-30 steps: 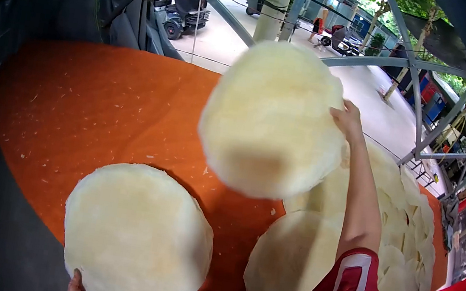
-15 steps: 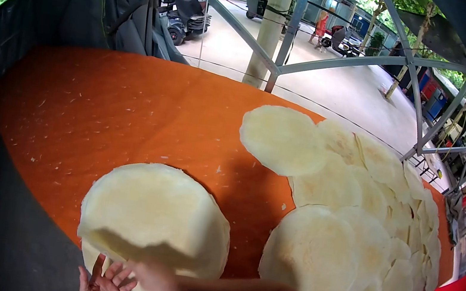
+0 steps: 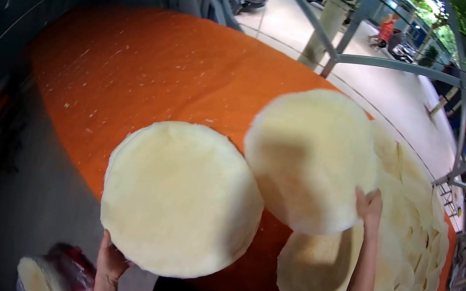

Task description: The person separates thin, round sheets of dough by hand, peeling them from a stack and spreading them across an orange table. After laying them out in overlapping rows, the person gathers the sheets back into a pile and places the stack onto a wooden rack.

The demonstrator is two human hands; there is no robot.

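A neat stack of round, pale, thin flatbreads (image 3: 180, 198) lies at the near edge of the orange cloth. My left hand (image 3: 112, 260) grips its lower left edge, thumb at the rim and the other fingers partly hidden beneath. To the right, my right hand (image 3: 369, 208) pinches the right edge of a single flatbread (image 3: 312, 157), which is lifted above the cloth with its left side near the stack. Under and beyond it spread many overlapping flatbreads (image 3: 404, 249); one flatbread (image 3: 310, 271) lies at their near left side.
The orange cloth (image 3: 154, 67) is dotted with small pale crumbs. Below left, a clear plastic bag (image 3: 72, 272) sits beside or around more flatbread. Metal frame bars (image 3: 401, 67) and a post (image 3: 329, 24) stand behind the table. A person in red (image 3: 386, 30) is far off outside.
My hands have parted from the near edge of the stack. The left now grips the stack's lower left edge; the right has swung right and holds up a flatbread. The view has shifted.
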